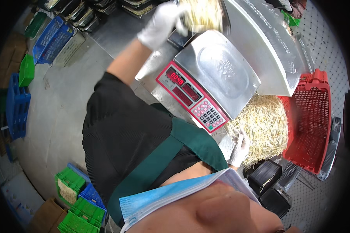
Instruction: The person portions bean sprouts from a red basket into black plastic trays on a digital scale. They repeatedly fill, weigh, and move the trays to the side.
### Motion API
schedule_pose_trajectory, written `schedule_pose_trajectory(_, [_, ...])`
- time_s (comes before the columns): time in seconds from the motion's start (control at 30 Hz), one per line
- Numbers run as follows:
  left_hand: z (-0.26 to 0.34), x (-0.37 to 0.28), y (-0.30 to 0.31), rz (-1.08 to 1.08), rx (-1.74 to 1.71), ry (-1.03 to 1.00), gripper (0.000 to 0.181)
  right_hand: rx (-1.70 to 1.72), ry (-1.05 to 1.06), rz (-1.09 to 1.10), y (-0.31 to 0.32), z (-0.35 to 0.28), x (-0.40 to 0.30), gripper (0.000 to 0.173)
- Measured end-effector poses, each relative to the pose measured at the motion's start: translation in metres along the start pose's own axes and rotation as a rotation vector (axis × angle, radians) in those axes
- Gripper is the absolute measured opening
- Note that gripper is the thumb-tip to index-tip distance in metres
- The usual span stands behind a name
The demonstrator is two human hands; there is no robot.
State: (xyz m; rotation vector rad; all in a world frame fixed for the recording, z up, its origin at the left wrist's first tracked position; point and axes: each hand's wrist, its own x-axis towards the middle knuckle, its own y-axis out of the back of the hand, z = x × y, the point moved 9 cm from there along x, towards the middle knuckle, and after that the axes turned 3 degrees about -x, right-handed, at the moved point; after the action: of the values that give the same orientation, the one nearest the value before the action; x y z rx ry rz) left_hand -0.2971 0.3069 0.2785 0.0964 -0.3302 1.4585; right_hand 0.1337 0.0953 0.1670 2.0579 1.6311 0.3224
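My left hand [160, 26], in a white glove, is raised at the top beside a black tray of pale bean sprouts [202, 14]. Motion blurs both, and the fingers at the tray's edge are hard to make out. Below the tray stands a red and silver digital scale [221, 70] with a bare metal plate and lit red digits. My right hand [239, 147], gloved too, touches the near-left side of a large heap of pale sprouts [265, 128] right of the scale. Some strands lie at its fingers; whether it grips them is unclear.
Filled black trays [137, 8] are stacked at the top left. An empty red crate [309, 122] lies right of the heap. Stacks of black trays [264, 177] stand below it. A white panel [259, 49] rises behind the scale. Blue crates [49, 40] and green crates [86, 212] are on the left.
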Motion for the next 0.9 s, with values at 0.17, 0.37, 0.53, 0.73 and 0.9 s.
schedule_pose_trajectory(0.17, [-0.030, 0.189, 0.162, 0.434, 0.414, -0.044, 0.033, 0.036, -0.004, 0.039, -0.007, 0.010, -0.001, 0.032])
schedule_pose_trajectory(0.37, [-0.056, 0.172, 0.090, 0.218, 0.531, 0.005, 0.049, -0.175, -0.044, 0.233, 0.035, 0.028, -0.013, 0.030])
schedule_pose_trajectory(0.53, [-0.050, 0.072, -0.026, -0.074, 0.353, 0.064, 0.069, -1.028, 0.130, 0.915, 0.163, -0.013, -0.040, 0.043])
schedule_pose_trajectory(0.73, [-0.100, -0.021, -0.209, -0.739, 1.255, -0.552, 0.063, -1.153, -0.451, 0.915, 0.268, 0.091, -0.069, 0.043])
schedule_pose_trajectory(0.9, [-0.077, -0.147, -0.332, -1.052, 0.619, -0.592, 0.055, -1.183, -0.642, 0.778, 0.297, 0.133, -0.068, 0.032])
